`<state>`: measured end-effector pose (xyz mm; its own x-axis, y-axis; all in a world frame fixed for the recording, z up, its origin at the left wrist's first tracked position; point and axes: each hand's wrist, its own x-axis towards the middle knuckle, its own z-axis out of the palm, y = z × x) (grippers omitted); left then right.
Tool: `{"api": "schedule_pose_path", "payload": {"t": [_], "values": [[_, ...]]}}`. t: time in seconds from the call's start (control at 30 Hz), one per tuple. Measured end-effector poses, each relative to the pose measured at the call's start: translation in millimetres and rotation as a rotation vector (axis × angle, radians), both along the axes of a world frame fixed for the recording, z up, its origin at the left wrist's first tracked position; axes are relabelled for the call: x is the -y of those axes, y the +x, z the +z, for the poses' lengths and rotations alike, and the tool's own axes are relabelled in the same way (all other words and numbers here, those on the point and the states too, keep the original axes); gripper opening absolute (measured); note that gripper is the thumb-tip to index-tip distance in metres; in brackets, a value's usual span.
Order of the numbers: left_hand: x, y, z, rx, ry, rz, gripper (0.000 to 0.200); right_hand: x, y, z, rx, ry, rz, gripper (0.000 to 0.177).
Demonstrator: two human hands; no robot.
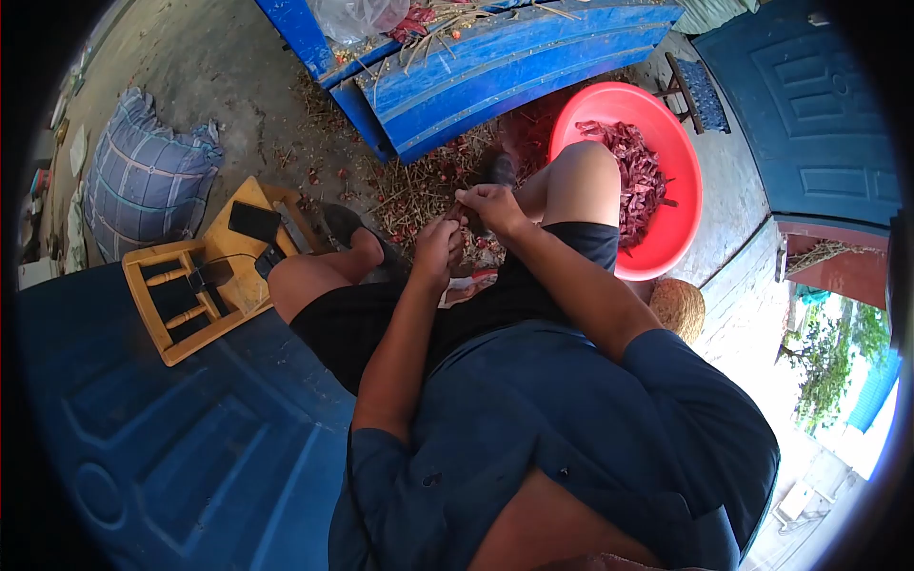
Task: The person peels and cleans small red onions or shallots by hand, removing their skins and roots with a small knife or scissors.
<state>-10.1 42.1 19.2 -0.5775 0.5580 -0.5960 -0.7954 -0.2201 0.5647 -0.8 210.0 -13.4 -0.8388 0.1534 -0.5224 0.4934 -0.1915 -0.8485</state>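
Note:
My left hand (438, 249) is closed in front of my lap, its fingers curled around the lower end of a dark red dried chilli pepper (457, 210). Just above it and to the right, my right hand (492, 206) pinches the same pepper between thumb and fingertips. Much of the pepper is hidden by my fingers. Beside my right knee stands a red plastic basin (687, 205) holding a heap of dried red chilli peppers (636, 176). Stalks and pepper scraps (419, 186) litter the floor below my hands.
A blue metal trough (514, 71) with stalks and a clear plastic bag (357, 17) stands ahead. To my left are a wooden chair (167, 300) bearing a dark phone-like device (254, 222) and a stuffed checked sack (157, 176). A woven straw item (678, 309) sits at right.

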Motion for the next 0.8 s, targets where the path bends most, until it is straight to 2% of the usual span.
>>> {"api": "schedule_pose_path", "payload": {"t": [0.03,0.1,0.13,0.17,0.23,0.27,0.37,0.43,0.57,0.63,0.67,0.73,0.8], "values": [[-1,-1,0,-0.041,0.027,0.007,0.017,3,2,11,0.02,-0.003,0.003,0.029],[0,-1,2,-0.041,0.027,0.007,0.017,10,1,28,0.158,-0.391,-0.208,0.024],[0,-2,3,-0.06,0.032,0.009,0.017,13,0,20,0.212,-0.481,-0.262,0.021],[-1,-2,4,-0.053,0.027,0.012,0.017,15,0,21,0.221,-0.485,-0.26,0.021],[-2,0,3,-0.068,-0.015,0.023,0.015,17,2,20,0.275,-0.693,-0.405,0.021],[-1,0,3,-0.064,-0.018,0.024,0.015,17,2,20,0.28,-0.695,-0.405,0.021],[2,-2,2,-0.052,-0.002,0.021,0.015,11,0,15,0.233,-0.567,-0.259,0.022],[7,-1,3,-0.016,-0.011,0.028,0.012,6,1,18,0.116,-0.368,0.001,0.024],[13,-1,-3,0.02,-0.009,0.039,0.011,-1,-2,38,0.142,-0.238,0.107,0.026],[12,-1,-5,0.018,-0.081,0.033,0.011,-5,-4,53,0.04,0.092,0.354,0.026],[13,0,-7,0.021,-0.081,0.034,0.011,-6,-4,52,0.043,0.092,0.356,0.026],[14,0,-13,0.047,-0.063,0.006,0.011,-7,-6,49,-0.121,0.372,0.482,0.024],[13,0,-15,0.047,-0.063,0.005,0.011,-5,-4,44,-0.112,0.376,0.438,0.022]]}}
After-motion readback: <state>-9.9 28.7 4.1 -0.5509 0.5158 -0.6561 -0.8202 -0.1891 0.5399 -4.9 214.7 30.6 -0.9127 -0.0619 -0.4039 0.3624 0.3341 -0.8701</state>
